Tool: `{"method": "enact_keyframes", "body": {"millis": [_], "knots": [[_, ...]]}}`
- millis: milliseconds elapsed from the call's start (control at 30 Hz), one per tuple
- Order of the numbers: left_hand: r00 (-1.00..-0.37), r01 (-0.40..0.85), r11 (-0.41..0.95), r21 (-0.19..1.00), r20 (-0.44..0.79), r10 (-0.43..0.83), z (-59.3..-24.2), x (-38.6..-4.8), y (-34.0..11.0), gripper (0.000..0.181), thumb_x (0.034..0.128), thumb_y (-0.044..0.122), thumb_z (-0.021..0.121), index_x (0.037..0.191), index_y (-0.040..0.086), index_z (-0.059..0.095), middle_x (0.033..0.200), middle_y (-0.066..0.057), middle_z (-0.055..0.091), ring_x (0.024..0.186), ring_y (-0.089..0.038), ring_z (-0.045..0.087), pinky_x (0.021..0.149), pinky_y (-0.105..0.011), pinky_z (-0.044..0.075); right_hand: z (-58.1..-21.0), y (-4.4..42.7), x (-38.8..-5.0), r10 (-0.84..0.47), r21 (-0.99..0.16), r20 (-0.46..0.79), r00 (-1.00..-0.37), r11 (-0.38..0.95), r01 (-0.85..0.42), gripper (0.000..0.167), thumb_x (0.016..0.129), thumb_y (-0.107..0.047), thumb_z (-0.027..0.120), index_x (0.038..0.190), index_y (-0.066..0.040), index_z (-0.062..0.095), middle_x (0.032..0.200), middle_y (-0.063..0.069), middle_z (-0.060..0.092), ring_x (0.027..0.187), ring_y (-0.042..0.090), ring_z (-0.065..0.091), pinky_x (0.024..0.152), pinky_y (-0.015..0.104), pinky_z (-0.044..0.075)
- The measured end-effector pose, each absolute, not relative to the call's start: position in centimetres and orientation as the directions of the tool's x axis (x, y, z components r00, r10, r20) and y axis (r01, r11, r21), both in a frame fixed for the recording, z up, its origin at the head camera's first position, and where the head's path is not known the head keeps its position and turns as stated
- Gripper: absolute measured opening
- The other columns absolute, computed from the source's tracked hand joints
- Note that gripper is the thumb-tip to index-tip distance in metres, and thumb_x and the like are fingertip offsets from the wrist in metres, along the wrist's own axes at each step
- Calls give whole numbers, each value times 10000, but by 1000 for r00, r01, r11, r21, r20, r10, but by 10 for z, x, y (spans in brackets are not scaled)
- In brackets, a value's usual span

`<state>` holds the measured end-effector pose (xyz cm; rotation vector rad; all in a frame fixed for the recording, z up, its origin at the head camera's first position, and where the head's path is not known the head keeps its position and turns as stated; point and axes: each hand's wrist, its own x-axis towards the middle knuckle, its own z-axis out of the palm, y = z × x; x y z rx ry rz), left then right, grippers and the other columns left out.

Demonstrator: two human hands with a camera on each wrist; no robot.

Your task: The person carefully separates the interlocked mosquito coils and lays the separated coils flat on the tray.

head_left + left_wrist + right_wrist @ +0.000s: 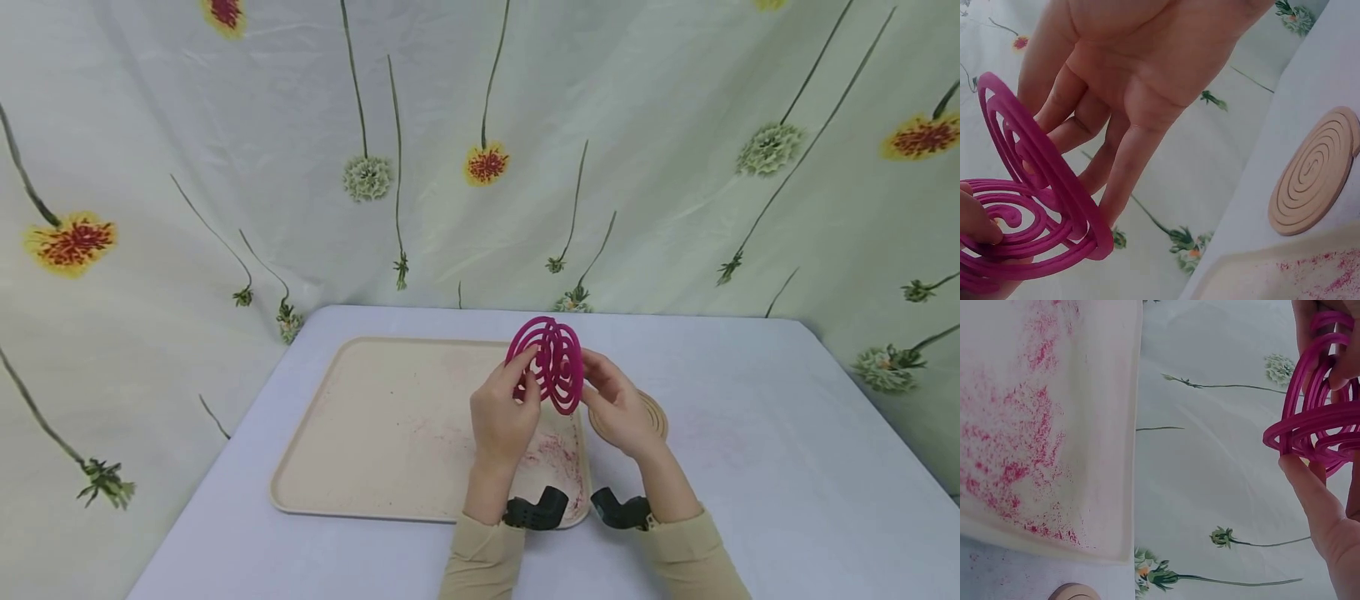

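A pair of magenta mosquito coils, still interlinked, is held up over the tray's right end in the head view. My left hand [501,421] pinches one magenta coil [1022,253] between thumb and fingers near its middle. The other magenta coil [1094,228] stands at an angle to it, the two meeting along one edge. My right hand [621,412] grips this second coil by its outer rim, thumb on the near edge. Below the right hand, a tan coil [658,418] lies on the table, partly hidden by that hand.
A beige tray [375,425] with magenta powder [1038,431] smeared at its right end lies on the white table [765,467]. Behind the table hangs a flower-patterned cloth [660,200]. Black wrist cameras [542,510] sit on both wrists.
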<state>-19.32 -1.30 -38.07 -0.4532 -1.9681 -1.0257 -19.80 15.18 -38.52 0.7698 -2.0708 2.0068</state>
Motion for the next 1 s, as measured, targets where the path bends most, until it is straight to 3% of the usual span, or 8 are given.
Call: {"method": "enact_keyframes", "body": {"millis": [200,300,400,633,700,933,1000], "knots": [[-565,651,556,517,819,-100,-377,-192,-17,285,821,33,690,1106,50,686,881,-114,702,590,-153,593,555,-223,534,-386,158,-198,-274,-863,505,-818,-158,-480,373,933,64,467,1300,98,410,1207,38,562,1067,104,549,859,246,506],[-562,657,558,508,822,-87,-375,-190,-17,287,817,26,697,1103,46,690,870,-118,701,588,-154,588,562,-227,537,-386,158,-198,-280,-867,499,-820,-151,-475,369,933,44,492,1294,86,425,1207,-12,564,1092,91,540,872,241,496],[-560,662,570,487,827,-56,-374,-189,-14,294,812,21,704,1105,45,692,850,-121,698,583,-152,586,574,-224,540,-386,156,-198,-274,-878,476,-836,-94,-469,395,924,38,518,1292,126,404,1221,27,551,1121,66,519,890,230,481],[-561,679,568,464,828,-6,-373,-184,-3,300,818,61,712,1117,50,690,873,-112,704,647,-162,640,629,-212,543,-385,149,-198,-245,-872,477,-844,-13,-489,426,914,85,491,1323,136,386,1313,307,430,1163,36,476,912,219,455],[-558,682,571,458,830,2,-373,-184,-2,296,824,74,709,1119,47,688,892,-104,708,675,-167,656,637,-209,543,-386,149,-198,-243,-859,492,-836,18,-511,423,914,91,490,1325,123,396,1310,304,434,1147,30,484,908,211,455],[-542,681,594,428,840,17,-375,-186,-1,288,819,61,705,1106,42,694,861,-100,708,634,-161,645,623,-216,544,-385,143,-196,-235,-810,531,-814,142,-569,417,908,92,515,1319,71,448,1309,230,487,1212,306,468,936,336,451],[-537,679,607,413,843,28,-376,-187,-1,284,821,62,704,1104,41,695,848,-99,706,626,-161,642,624,-219,545,-379,139,-192,-224,-789,555,-801,165,-592,441,887,112,537,1317,73,446,1295,232,486,1209,303,463,940,393,448]]}}
